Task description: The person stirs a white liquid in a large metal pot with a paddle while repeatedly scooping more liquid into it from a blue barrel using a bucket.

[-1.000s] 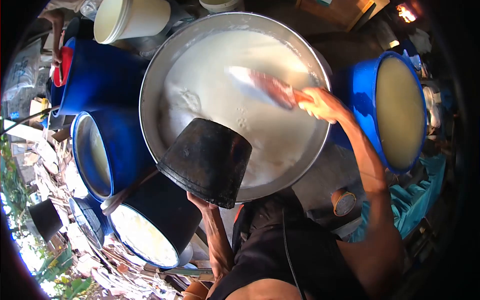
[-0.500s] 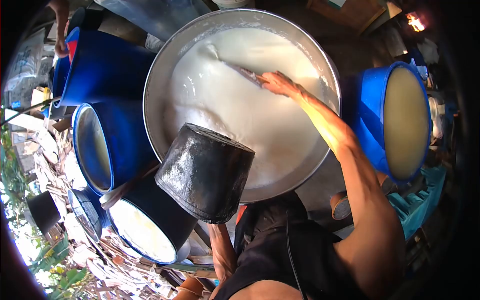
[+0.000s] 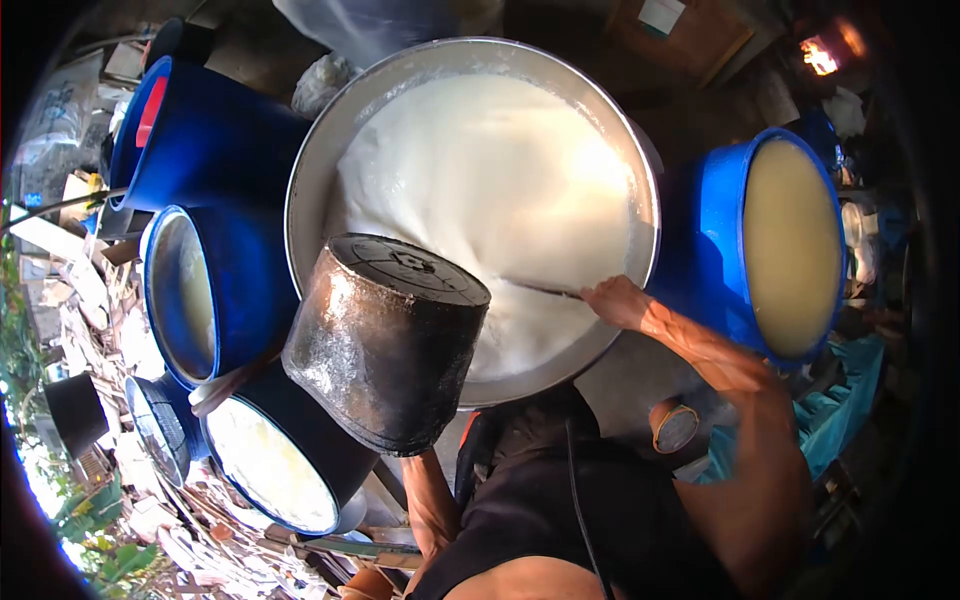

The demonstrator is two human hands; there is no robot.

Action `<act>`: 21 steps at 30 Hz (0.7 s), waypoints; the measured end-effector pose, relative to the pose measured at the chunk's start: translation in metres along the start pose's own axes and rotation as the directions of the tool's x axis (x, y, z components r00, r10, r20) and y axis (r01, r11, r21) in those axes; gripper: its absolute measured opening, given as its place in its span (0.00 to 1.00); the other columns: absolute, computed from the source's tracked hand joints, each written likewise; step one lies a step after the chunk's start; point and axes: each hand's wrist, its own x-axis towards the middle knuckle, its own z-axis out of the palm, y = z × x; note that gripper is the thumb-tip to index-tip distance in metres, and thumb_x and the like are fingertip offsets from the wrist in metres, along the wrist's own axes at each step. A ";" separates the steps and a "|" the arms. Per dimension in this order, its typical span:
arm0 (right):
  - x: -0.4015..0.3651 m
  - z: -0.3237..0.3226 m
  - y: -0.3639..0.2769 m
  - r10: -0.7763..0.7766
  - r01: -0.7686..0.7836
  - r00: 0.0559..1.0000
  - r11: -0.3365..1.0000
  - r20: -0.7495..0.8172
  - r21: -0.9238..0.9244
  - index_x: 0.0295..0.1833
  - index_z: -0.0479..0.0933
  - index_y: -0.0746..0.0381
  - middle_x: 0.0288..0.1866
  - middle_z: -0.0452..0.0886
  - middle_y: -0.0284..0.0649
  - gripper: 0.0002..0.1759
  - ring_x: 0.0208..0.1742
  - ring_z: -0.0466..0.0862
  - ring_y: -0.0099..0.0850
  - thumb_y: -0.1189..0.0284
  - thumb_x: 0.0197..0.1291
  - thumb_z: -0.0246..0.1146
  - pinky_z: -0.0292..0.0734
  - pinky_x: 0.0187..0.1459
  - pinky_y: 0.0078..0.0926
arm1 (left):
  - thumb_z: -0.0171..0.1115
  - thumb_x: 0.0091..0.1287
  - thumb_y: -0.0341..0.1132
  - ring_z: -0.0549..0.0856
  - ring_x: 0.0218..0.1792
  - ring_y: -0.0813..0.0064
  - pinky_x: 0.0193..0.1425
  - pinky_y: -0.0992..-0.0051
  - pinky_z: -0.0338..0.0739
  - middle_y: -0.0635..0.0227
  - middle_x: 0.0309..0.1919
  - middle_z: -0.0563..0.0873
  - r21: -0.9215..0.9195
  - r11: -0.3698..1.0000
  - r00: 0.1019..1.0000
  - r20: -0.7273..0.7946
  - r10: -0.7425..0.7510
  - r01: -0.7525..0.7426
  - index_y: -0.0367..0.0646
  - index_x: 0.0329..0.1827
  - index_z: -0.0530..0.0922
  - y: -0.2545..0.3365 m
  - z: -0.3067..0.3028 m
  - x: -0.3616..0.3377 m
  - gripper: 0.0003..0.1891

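Observation:
My right hand is closed on the end of a thin stirring stick, near the right front rim of a large round metal vat. The stick's far end dips into the white liquid filling the vat. A black bucket is tipped over the vat's front left edge, its base facing up. My left forearm reaches up beneath the bucket, and the bucket hides my left hand.
Blue barrels stand at the left, one with cloudy liquid. A dark drum with pale contents is at the lower left. Another blue barrel of yellowish liquid stands right. A small pot is at lower right; a fire burns at upper right.
My right hand and the stick have swept from the vat's middle toward its right front rim. The bucket has tipped further, showing more of its base. Another person's arm at upper left has left the view.

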 end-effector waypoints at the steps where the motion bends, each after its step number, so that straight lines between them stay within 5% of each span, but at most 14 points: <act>1: -0.010 -0.010 -0.002 -0.024 0.026 0.999 0.998 0.029 -0.050 0.45 0.78 0.65 0.30 0.85 0.55 0.11 0.39 0.88 0.53 0.73 0.58 0.62 0.82 0.42 0.50 | 0.51 0.73 0.50 0.83 0.61 0.55 0.67 0.53 0.79 0.52 0.63 0.81 -0.002 1.000 1.000 0.004 0.008 -0.008 0.37 0.72 0.71 0.001 0.000 -0.001 0.31; 4: -0.028 -0.063 0.006 0.025 -0.028 0.990 0.999 0.142 0.016 0.41 0.81 0.64 0.36 0.86 0.53 0.11 0.43 0.86 0.56 0.69 0.56 0.65 0.80 0.47 0.51 | 0.52 0.73 0.50 0.84 0.60 0.55 0.66 0.54 0.80 0.52 0.63 0.81 -0.014 0.999 0.999 0.012 0.038 -0.038 0.37 0.72 0.70 0.005 -0.001 -0.002 0.31; 5: -0.043 -0.082 0.015 -0.008 0.012 1.000 0.988 -0.025 0.153 0.41 0.82 0.63 0.39 0.86 0.55 0.11 0.45 0.85 0.55 0.68 0.55 0.66 0.80 0.48 0.50 | 0.52 0.73 0.50 0.84 0.60 0.56 0.66 0.54 0.80 0.52 0.63 0.82 -0.022 0.999 0.999 0.011 0.050 -0.050 0.37 0.72 0.70 0.007 -0.002 -0.003 0.31; 6: -0.044 -0.106 0.016 0.035 -0.049 0.998 0.964 0.058 0.260 0.41 0.83 0.63 0.36 0.86 0.56 0.12 0.44 0.86 0.55 0.67 0.55 0.67 0.80 0.45 0.48 | 0.52 0.73 0.51 0.84 0.60 0.56 0.66 0.55 0.80 0.52 0.63 0.82 -0.027 0.997 0.998 0.009 0.066 -0.066 0.37 0.72 0.70 0.010 -0.004 -0.005 0.31; 10: -0.018 -0.142 0.013 0.149 -0.117 0.987 0.916 -0.055 0.383 0.41 0.81 0.65 0.29 0.84 0.52 0.12 0.32 0.86 0.48 0.67 0.60 0.67 0.77 0.37 0.43 | 0.52 0.73 0.51 0.84 0.59 0.56 0.65 0.55 0.81 0.52 0.62 0.82 -0.028 0.989 0.990 -0.005 0.144 -0.144 0.37 0.72 0.70 0.031 -0.013 -0.016 0.31; 12: 0.021 -0.129 0.022 0.289 -0.164 0.931 0.878 -0.223 0.450 0.44 0.80 0.64 0.24 0.82 0.44 0.11 0.24 0.82 0.35 0.66 0.67 0.65 0.75 0.30 0.37 | 0.52 0.73 0.51 0.84 0.59 0.57 0.65 0.56 0.81 0.52 0.62 0.82 -0.009 0.981 0.981 -0.011 0.193 -0.193 0.37 0.72 0.70 0.045 -0.018 -0.023 0.32; 14: 0.070 -0.135 0.018 0.431 -0.207 0.889 0.679 -0.154 0.704 0.47 0.79 0.63 0.23 0.80 0.38 0.11 0.22 0.80 0.28 0.66 0.69 0.63 0.75 0.27 0.33 | 0.52 0.73 0.51 0.84 0.59 0.57 0.64 0.56 0.81 0.53 0.62 0.82 0.030 0.970 0.971 -0.014 0.240 -0.239 0.37 0.72 0.70 0.060 -0.026 -0.031 0.32; 16: 0.121 -0.152 0.012 0.494 -0.245 0.857 0.637 -0.143 0.731 0.49 0.80 0.62 0.23 0.78 0.33 0.11 0.21 0.78 0.23 0.66 0.69 0.62 0.74 0.25 0.30 | 0.52 0.73 0.51 0.85 0.58 0.57 0.64 0.57 0.82 0.53 0.62 0.82 0.086 0.954 0.958 -0.005 0.288 -0.287 0.37 0.72 0.70 0.078 -0.035 -0.034 0.32; 18: 0.190 -0.130 0.044 0.427 -0.090 0.844 0.709 -0.324 0.700 0.49 0.80 0.63 0.24 0.79 0.35 0.12 0.21 0.78 0.24 0.66 0.69 0.62 0.74 0.26 0.30 | 0.52 0.74 0.52 0.85 0.58 0.58 0.63 0.57 0.82 0.53 0.61 0.82 0.196 0.920 0.939 0.014 0.345 -0.341 0.37 0.72 0.70 0.104 -0.055 -0.034 0.32; 21: 0.261 -0.130 0.062 0.340 -0.032 0.881 0.734 -0.327 0.678 0.48 0.80 0.64 0.24 0.79 0.36 0.12 0.21 0.77 0.25 0.65 0.68 0.63 0.75 0.26 0.30 | 0.53 0.74 0.52 0.85 0.58 0.58 0.63 0.58 0.83 0.53 0.61 0.82 0.401 0.821 0.906 0.059 0.418 -0.405 0.37 0.72 0.69 0.130 -0.058 -0.043 0.32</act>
